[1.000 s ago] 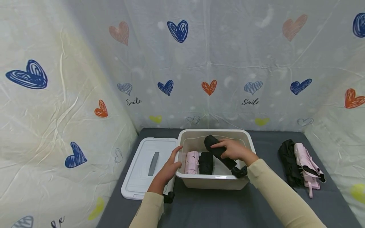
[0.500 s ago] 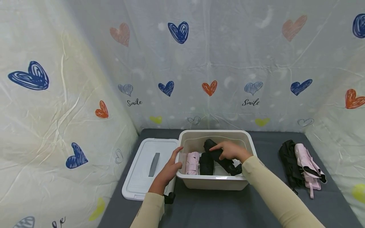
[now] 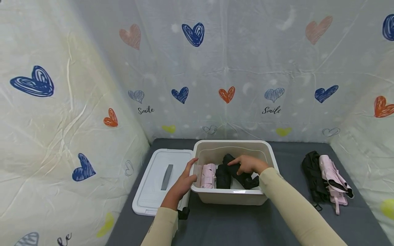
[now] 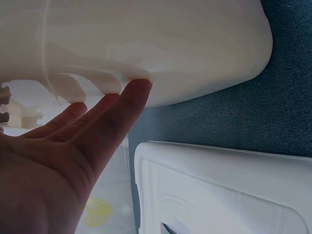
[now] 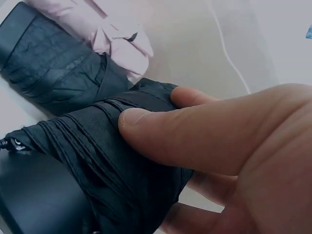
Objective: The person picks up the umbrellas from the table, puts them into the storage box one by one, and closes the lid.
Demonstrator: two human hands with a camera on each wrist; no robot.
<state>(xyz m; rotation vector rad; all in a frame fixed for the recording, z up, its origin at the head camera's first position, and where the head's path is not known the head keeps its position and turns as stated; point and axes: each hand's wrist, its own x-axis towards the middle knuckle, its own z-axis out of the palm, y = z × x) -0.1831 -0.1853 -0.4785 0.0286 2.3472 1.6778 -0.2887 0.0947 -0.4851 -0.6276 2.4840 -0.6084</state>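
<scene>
In the head view, my right hand grips a folded black umbrella inside a beige storage bin. This umbrella lies slanted, its far end overlapping another folded black umbrella. In the right wrist view, the thumb presses on its wrapped fabric, with other fingers round the far side. Left of the black pair, a folded pink umbrella lies against the bin's left side. My left hand is at the bin's left wall, its extended fingertips touching the outside in the left wrist view.
A white lid with a grey handle lies left of the bin, partly behind my left arm. At the right of the dark grey table, a black umbrella and a pink umbrella lie side by side. Patterned curtains stand behind and beside the table.
My right hand has lowered the black umbrella further into the bin, beside the other black one. Its near end has swung slightly left. The left hand stays at the bin's side.
</scene>
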